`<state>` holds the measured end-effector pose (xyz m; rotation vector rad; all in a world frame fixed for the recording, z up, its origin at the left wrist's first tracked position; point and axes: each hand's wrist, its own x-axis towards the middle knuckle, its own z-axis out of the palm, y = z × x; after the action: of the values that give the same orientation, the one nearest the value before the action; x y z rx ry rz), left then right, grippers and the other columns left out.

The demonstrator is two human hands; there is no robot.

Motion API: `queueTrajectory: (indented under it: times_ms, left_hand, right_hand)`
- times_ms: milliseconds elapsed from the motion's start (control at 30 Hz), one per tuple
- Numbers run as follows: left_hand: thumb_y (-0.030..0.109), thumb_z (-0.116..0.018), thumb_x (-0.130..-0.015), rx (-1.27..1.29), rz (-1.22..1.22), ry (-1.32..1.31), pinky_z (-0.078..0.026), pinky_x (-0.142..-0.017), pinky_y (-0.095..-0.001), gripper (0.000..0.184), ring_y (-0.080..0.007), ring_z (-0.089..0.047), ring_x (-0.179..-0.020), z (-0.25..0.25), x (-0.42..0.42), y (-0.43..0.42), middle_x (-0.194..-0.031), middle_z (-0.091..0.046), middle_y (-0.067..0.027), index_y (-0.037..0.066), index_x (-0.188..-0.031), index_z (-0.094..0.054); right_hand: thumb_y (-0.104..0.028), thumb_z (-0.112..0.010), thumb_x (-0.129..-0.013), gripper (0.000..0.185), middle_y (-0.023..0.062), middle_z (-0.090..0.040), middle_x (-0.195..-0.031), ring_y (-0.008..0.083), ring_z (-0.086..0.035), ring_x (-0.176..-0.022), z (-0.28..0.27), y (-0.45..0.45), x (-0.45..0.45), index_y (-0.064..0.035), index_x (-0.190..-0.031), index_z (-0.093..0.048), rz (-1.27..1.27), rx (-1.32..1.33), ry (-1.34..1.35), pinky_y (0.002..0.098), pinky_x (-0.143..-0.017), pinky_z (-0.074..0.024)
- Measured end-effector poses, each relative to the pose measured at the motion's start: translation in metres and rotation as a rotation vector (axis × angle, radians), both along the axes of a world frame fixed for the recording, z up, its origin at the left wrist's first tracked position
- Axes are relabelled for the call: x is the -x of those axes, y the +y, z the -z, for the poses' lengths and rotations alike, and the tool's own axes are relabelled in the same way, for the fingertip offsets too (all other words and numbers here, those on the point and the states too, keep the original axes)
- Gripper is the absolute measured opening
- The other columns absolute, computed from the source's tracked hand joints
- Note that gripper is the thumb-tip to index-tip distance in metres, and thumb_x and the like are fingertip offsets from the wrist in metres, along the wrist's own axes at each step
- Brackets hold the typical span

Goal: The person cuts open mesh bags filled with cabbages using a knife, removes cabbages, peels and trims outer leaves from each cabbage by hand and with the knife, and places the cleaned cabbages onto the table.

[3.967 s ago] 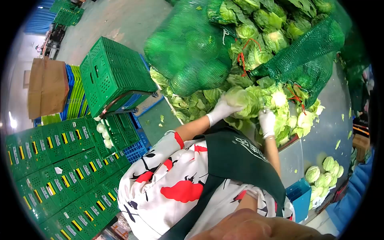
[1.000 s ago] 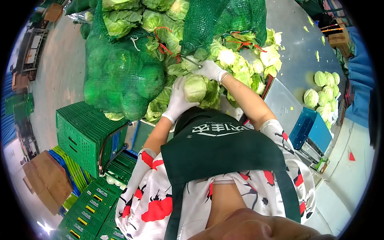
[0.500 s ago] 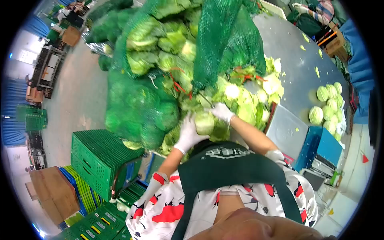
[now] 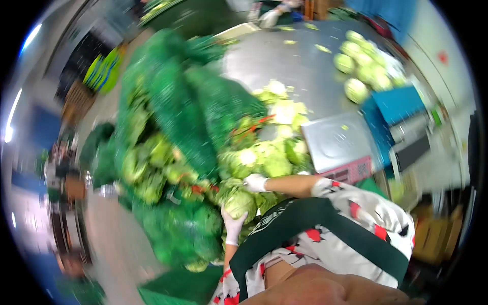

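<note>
My left hand (image 4: 235, 223), in a white glove, is wrapped round the near side of a pale green cabbage (image 4: 240, 205) in front of my apron. My right hand (image 4: 255, 183), also gloved, is closed just beyond the cabbage, at its leafy upper side. What its fingers hold is hidden and blurred. Loose trimmed leaves (image 4: 274, 160) lie in a heap beyond my right hand. Left of the cabbage bulges a green mesh sack (image 4: 178, 229) full of cabbages. Another sack (image 4: 175, 109) gapes at its side, with leafy cabbages (image 4: 152, 157) showing.
A weighing scale (image 4: 338, 145) stands on the metal table (image 4: 264, 53) to the right, beside a blue bin (image 4: 396, 107). Several trimmed cabbages (image 4: 363, 61) are piled at the back right. A green crate (image 4: 178, 287) sits at lower left. Another person's gloved hand (image 4: 269, 18) shows at the far edge.
My view has swung round, so the table, scale and sacks appear shifted and turned. Both hands remain at the cabbage, the left still holding it.
</note>
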<state>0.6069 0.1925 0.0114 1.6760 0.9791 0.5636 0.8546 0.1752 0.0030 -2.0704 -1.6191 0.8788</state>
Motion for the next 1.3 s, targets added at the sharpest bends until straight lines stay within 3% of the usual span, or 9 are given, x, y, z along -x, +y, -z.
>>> queueTrajectory:
  times_ms: [67,167,200,300,333,400,533,833,1300]
  left_hand:
    - [0.033,-0.095,-0.056,-0.361,0.126,0.267,-0.035,-0.113,-0.0452,0.127,-0.0399,-0.041,-0.133,-0.035,-0.009,-0.007,-0.146,-0.035,-0.0263,-0.003,-0.151,-0.018]
    - [0.038,-0.097,-0.051,-0.369,0.187,0.33,-0.034,-0.113,-0.0501,0.139,-0.0435,-0.038,-0.135,-0.013,-0.007,-0.006,-0.149,-0.031,-0.0287,-0.004,-0.152,-0.012]
    - [0.031,-0.089,-0.063,-0.401,0.148,0.347,-0.035,-0.112,-0.0463,0.121,-0.0401,-0.042,-0.133,-0.004,-0.005,-0.004,-0.148,-0.035,-0.0253,0.0,-0.153,-0.015]
    - [0.031,-0.088,-0.063,-0.422,0.114,0.367,-0.036,-0.112,-0.0461,0.119,-0.0397,-0.042,-0.133,-0.001,-0.008,0.004,-0.148,-0.035,-0.0251,0.0,-0.153,-0.016]
    - [0.03,-0.088,-0.064,-0.414,0.127,0.37,-0.036,-0.112,-0.0461,0.119,-0.0396,-0.042,-0.133,0.0,-0.008,0.006,-0.148,-0.035,-0.025,0.0,-0.153,-0.016]
    - [0.03,-0.088,-0.064,-0.407,0.158,0.375,-0.036,-0.112,-0.046,0.118,-0.0393,-0.042,-0.132,-0.005,-0.016,0.013,-0.148,-0.035,-0.0249,0.0,-0.153,-0.016]
    - [0.029,-0.088,-0.065,-0.376,0.245,0.354,-0.036,-0.111,-0.0459,0.116,-0.0388,-0.043,-0.132,-0.017,-0.043,0.029,-0.148,-0.036,-0.0246,0.0,-0.153,-0.017]
    - [0.027,-0.087,-0.067,-0.251,0.463,0.324,-0.038,-0.11,-0.0455,0.112,-0.0375,-0.044,-0.132,-0.031,-0.099,0.037,-0.147,-0.037,-0.024,-0.001,-0.152,-0.019]
    - [0.024,-0.085,-0.07,0.054,0.786,0.34,-0.039,-0.109,-0.0449,0.105,-0.0356,-0.046,-0.131,-0.041,-0.187,0.01,-0.147,-0.039,-0.023,-0.001,-0.151,-0.022]
  right_hand:
    - [-0.022,-0.059,-0.082,0.025,0.0223,-0.07,-0.089,0.0389,-0.069,-0.082,-0.008,0.006,-0.001,-0.0058,-0.095,-0.072,0.019,0.074,0.036,0.0472,-0.073,-0.0547]
    - [-0.015,-0.059,-0.076,0.024,0.0216,-0.07,-0.089,0.0388,-0.069,-0.083,-0.007,0.007,-0.003,-0.0046,-0.093,-0.072,0.016,0.088,0.021,0.0471,-0.073,-0.0546]
    - [-0.014,-0.06,-0.075,0.024,0.0211,-0.07,-0.088,0.0389,-0.069,-0.083,-0.006,0.006,-0.002,-0.0042,-0.093,-0.072,0.018,0.031,0.02,0.0471,-0.072,-0.0547]
    - [-0.018,-0.062,-0.076,0.025,0.0209,-0.071,-0.088,0.0388,-0.069,-0.084,-0.012,0.003,0.0,-0.0035,-0.093,-0.073,0.067,0.058,0.045,0.0465,-0.075,-0.055]
    - [-0.019,-0.063,-0.075,0.026,0.0205,-0.071,-0.089,0.0385,-0.069,-0.085,-0.025,0.0,-0.001,-0.0036,-0.092,-0.074,0.07,0.092,0.047,0.046,-0.075,-0.0553]
    - [-0.021,-0.063,-0.074,0.021,0.0179,-0.07,-0.076,0.0366,-0.07,-0.075,-0.03,0.001,-0.001,-0.0045,-0.081,-0.074,0.049,0.005,0.001,0.0451,-0.07,-0.0563]
    - [-0.024,-0.065,-0.071,0.022,0.0147,-0.071,-0.077,0.0338,-0.07,-0.074,-0.046,0.006,-0.001,-0.0062,-0.08,-0.075,0.066,-0.144,-0.147,0.0437,-0.067,-0.0564]
    - [-0.037,-0.073,-0.077,0.026,0.0109,-0.071,-0.079,0.033,-0.068,-0.079,-0.065,-0.035,-0.025,-0.0124,-0.084,-0.072,0.204,-0.371,-0.122,0.0456,-0.069,-0.0532]
    - [-0.037,-0.072,-0.074,0.027,0.012,-0.069,-0.073,0.0336,-0.067,-0.071,-0.081,-0.082,-0.048,-0.0105,-0.077,-0.072,0.363,-0.31,-0.073,0.0463,-0.064,-0.0524]
